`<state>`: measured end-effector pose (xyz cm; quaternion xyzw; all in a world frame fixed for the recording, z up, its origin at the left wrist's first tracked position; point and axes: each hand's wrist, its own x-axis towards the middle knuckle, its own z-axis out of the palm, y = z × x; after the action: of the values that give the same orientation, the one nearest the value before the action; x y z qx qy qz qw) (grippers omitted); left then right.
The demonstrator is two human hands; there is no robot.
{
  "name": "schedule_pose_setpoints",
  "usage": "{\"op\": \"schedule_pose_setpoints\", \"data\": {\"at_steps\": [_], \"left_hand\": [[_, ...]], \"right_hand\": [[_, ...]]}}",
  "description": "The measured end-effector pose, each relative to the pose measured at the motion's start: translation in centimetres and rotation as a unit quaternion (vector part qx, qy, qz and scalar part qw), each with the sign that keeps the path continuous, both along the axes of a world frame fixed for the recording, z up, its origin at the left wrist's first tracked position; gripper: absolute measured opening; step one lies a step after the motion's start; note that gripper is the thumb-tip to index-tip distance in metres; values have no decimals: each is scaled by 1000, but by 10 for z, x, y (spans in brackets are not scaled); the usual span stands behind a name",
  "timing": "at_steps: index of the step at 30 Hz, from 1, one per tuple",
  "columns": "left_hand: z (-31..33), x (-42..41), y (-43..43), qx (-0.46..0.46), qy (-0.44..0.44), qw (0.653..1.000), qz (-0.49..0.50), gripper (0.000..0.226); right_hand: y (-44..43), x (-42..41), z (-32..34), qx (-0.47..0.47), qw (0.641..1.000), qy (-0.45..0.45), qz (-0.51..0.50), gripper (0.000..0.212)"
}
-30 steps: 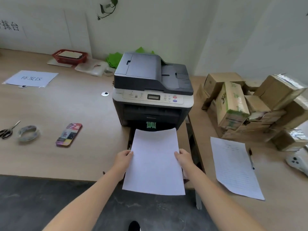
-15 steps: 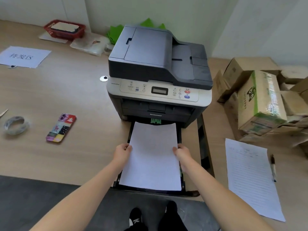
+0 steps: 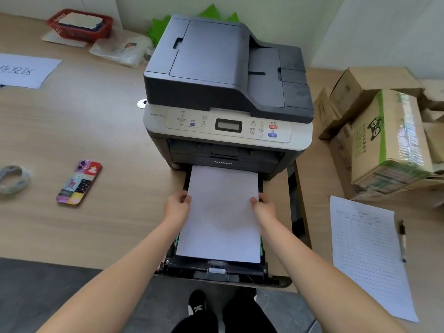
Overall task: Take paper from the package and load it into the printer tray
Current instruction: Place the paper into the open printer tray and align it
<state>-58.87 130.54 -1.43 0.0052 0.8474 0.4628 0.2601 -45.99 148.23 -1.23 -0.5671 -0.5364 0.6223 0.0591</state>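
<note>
At the front of the grey Lenovo multifunction printer [image 3: 225, 92], the black paper tray [image 3: 216, 272] stands pulled out over the edge of the wooden desk [image 3: 96, 224]. White paper [image 3: 221, 217] lies lengthwise in the tray, its far end reaching the printer's slot. Left hand [image 3: 176, 209] grips the paper's left edge, thumb on top; right hand [image 3: 264, 209] grips the right edge the same way, both about midway along the sheet. Left of the printer lies a phone in a colourful case [image 3: 78, 181]. To the right sit a lined form [image 3: 370, 255], a pen [image 3: 403, 240] and cardboard boxes [image 3: 384, 140].
</note>
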Motion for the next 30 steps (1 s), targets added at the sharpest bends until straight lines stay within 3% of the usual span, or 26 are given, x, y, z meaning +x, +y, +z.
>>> {"op": "schedule_pose_setpoints", "data": {"at_steps": [5,9,11,14,16,19,21,23,26,28,30], "left_hand": [[-11,8,7,-60,47,997,-26,26],[-16,17,10,-126,141,978,-88,30],[-19,19,11,-210,203,946,-140,49],[-20,19,9,-263,241,917,-178,71],[-27,15,3,-290,254,893,-230,71],[-38,2,-6,-312,283,844,-333,61],[-37,-4,-7,-300,260,843,-363,61],[-32,-7,-7,-246,231,870,-359,59],[-23,-5,-20,-167,243,907,-299,47],[-21,0,-34,-141,221,930,-258,35],[-19,5,-46,-146,203,936,-249,23]], "right_hand": [[-9,-1,-9,123,991,-8,58,38],[-17,4,-19,224,956,-73,175,66],[-20,6,-22,308,911,-139,237,79],[-20,9,-22,423,818,-252,297,87],[-18,11,-22,452,781,-280,329,88],[-14,13,-28,454,731,-286,422,73],[-13,13,-28,429,734,-285,443,66],[-14,14,-24,429,762,-255,413,58],[-11,20,-13,411,835,-195,310,41],[-3,23,-2,335,886,-189,258,35],[6,24,10,248,914,-206,246,37]]}}
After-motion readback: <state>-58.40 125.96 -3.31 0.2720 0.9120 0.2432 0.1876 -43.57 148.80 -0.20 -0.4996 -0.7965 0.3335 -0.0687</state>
